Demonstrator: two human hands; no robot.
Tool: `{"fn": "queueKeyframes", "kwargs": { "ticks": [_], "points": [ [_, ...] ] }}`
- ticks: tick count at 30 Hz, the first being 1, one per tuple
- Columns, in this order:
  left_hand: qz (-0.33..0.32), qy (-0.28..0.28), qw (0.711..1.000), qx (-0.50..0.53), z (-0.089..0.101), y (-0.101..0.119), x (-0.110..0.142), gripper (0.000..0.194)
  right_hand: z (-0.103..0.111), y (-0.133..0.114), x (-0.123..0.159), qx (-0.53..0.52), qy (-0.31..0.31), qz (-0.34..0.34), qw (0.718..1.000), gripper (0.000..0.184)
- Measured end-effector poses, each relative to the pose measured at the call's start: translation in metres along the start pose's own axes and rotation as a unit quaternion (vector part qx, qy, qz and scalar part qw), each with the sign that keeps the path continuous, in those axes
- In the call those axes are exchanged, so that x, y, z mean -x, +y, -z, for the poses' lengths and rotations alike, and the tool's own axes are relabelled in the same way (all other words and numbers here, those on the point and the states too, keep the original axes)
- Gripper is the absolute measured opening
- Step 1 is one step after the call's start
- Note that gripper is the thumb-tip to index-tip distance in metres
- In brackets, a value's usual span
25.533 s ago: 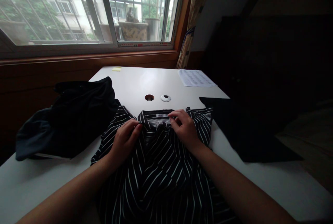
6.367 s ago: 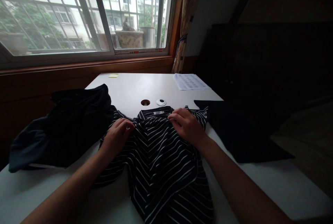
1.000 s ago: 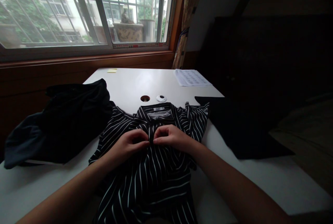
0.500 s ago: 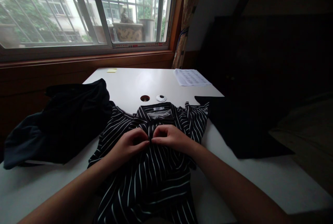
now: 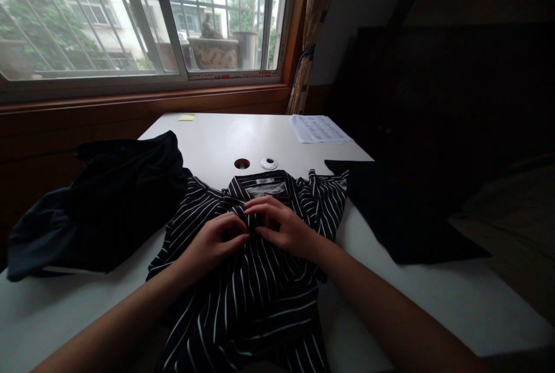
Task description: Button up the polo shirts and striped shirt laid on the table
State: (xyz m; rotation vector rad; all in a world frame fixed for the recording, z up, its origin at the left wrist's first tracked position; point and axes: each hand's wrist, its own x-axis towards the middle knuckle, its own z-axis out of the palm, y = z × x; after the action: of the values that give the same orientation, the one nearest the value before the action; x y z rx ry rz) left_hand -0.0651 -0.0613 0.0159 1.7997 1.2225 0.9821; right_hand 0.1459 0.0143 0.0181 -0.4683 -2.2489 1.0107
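Opening out from its pinch, the right grip [image 5: 288,231] now has its fingers spread across the front of the striped shirt [image 5: 260,280], the index reaching up just below the collar [image 5: 237,188] and the thumb lower down by the front edge. The left grip [image 5: 219,237] has kept its place, thumb and forefinger brought together on that edge, so the cloth seems to be steadied from the left alone while the right fingers rearrange themselves; whether a button lies under them, I cannot tell. The shirt lies on the bench [image 5: 208,147] beneath both grips, its collar just beyond them and its lower part spreading nearer the body. By count, there are two hands and one shirt, with one pale neck label [image 5: 264,181] inside the collar. Left of the left grip sits one heap of dark clothing [image 5: 125,205], though how many pieces it holds is hidden; right of the right grip lies one dark cloth [image 5: 403,222]. Beyond the grips are one round hole [image 5: 241,163] in the bench top and, beside it, one white round cover [image 5: 269,163]. Farther off are one yellow sticky note [image 5: 187,117], to the left, and one lot of printed paper [image 5: 318,129], to the right, its sheets too closely laid to number.
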Motion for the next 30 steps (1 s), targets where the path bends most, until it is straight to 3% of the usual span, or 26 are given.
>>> {"fn": "queueKeyframes", "kwargs": {
  "ticks": [4,9,13,19,30],
  "points": [
    [-0.005,0.009,1.0,-0.011,0.001,0.001,0.0,0.013,-0.002,0.005,0.0,0.018,-0.03,-0.013,0.999,0.04],
    [0.013,0.012,1.0,-0.001,0.002,0.006,0.0,0.015,-0.004,0.01,0.0,0.034,0.01,0.001,0.999,0.019],
    [0.025,0.017,1.0,0.006,0.0,0.004,0.002,0.018,-0.004,0.01,0.0,0.029,0.026,0.006,0.999,0.015],
    [-0.022,-0.014,0.998,-0.064,-0.005,-0.007,0.003,0.028,-0.005,0.009,0.0,0.012,0.049,0.011,0.999,0.014],
    [-0.086,0.051,0.988,-0.114,-0.004,0.001,0.006,0.015,-0.009,-0.001,0.002,0.018,0.071,0.071,0.995,0.015]
  ]
}}
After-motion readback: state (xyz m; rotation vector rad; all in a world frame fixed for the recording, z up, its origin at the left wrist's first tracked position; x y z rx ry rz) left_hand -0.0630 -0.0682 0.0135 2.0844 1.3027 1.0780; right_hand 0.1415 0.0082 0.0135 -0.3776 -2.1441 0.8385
